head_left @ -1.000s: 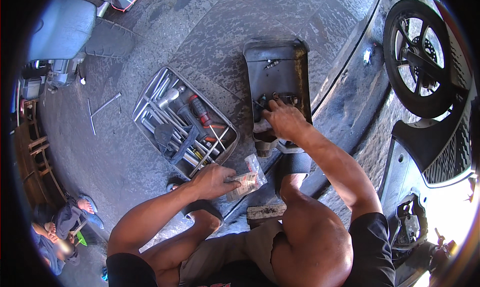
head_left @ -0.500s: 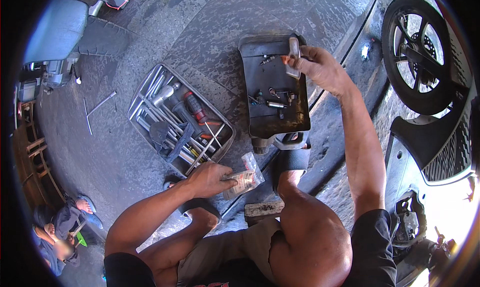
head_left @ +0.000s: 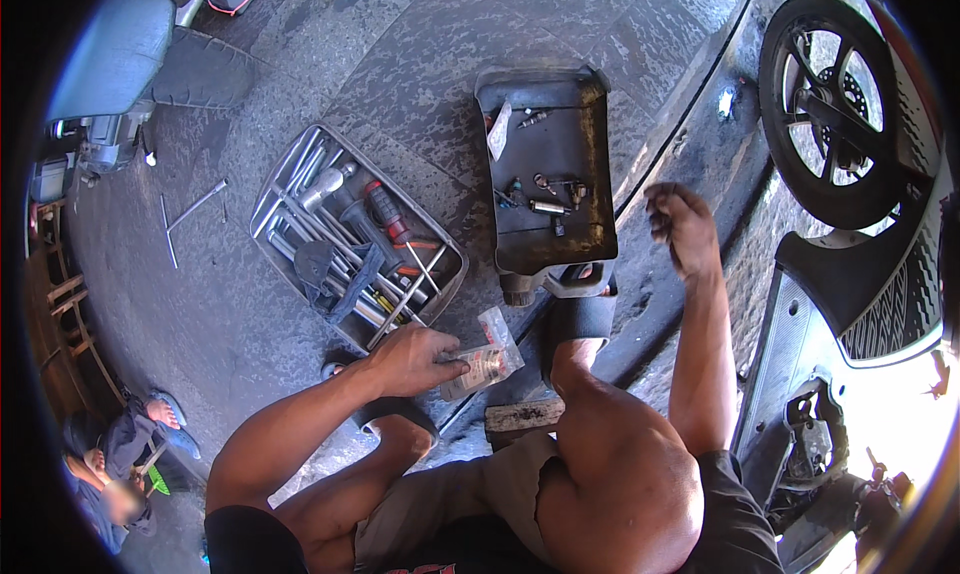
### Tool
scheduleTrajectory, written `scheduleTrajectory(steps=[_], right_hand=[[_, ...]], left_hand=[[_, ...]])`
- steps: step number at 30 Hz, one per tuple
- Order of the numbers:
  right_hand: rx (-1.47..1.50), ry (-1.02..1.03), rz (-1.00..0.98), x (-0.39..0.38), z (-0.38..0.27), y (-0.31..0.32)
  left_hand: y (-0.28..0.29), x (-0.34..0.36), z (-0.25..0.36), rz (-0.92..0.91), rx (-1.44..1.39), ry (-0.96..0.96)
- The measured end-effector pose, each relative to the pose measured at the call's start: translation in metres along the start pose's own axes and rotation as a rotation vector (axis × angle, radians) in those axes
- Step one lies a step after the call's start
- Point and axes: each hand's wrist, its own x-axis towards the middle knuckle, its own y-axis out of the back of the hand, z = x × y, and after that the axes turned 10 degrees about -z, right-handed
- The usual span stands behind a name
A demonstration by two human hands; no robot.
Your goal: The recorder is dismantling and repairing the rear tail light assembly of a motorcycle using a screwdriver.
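Note:
My left hand [head_left: 412,361] is closed on a clear plastic packet [head_left: 487,365] with reddish print, held above my knees beside the tool tray. My right hand [head_left: 682,230] hovers to the right of a black cut-open jerrycan used as a tray [head_left: 553,164]. Its fingers are curled in, and nothing shows between them. Inside the jerrycan tray, a white scrap of packaging [head_left: 499,132] leans at the left wall. A spark plug [head_left: 534,119] lies near the far end, and several small metal parts [head_left: 548,209] are grouped toward the near end.
At left of the jerrycan stands a grey tool tray [head_left: 461,274] full of sockets, wrenches and screwdrivers. A T-handle wrench [head_left: 197,207] lies on the floor. Motorcycle parts flank me: a wheel [head_left: 829,109] at right, a tyre [head_left: 205,71] at far left. Another person [head_left: 115,464] sits lower left.
My right hand has let go of the pale piece with the orange end and drawn back toward me, off the tray. A white scrap now shows inside the tray. The left hand stays nearly still.

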Motion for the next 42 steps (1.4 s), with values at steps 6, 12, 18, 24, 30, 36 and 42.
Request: scheduleTrajectory(steps=[6,12,18,24,30,36,42], right_hand=[[0.086,-0.233,-0.220,-0.057,0.032,-0.013],[-0.184,-0.084,-0.654,-0.096,0.026,-0.066],[-0.538,-0.129,-0.987,-0.096,-0.001,-0.087],[-0.389,-0.060,-0.856,-0.096,-0.011,-0.087],[-0.136,-0.030,-0.667,-0.086,0.000,-0.082],[0.108,-0.061,-0.426,-0.080,-0.011,-0.070],[0.133,-0.073,-0.374,-0.074,-0.015,-0.068]], left_hand=[[0.007,0.001,0.015,-0.057,0.061,-0.063],[0.009,0.000,0.038,-0.037,0.128,-0.154],[0.010,0.001,0.046,0.115,0.070,-0.216],[0.017,-0.001,0.052,0.197,0.014,-0.151],[0.015,0.004,0.033,0.355,-0.617,-0.195],[0.023,0.006,0.027,0.373,-0.780,-0.055],[0.022,0.003,0.023,0.322,-0.941,-0.019]])
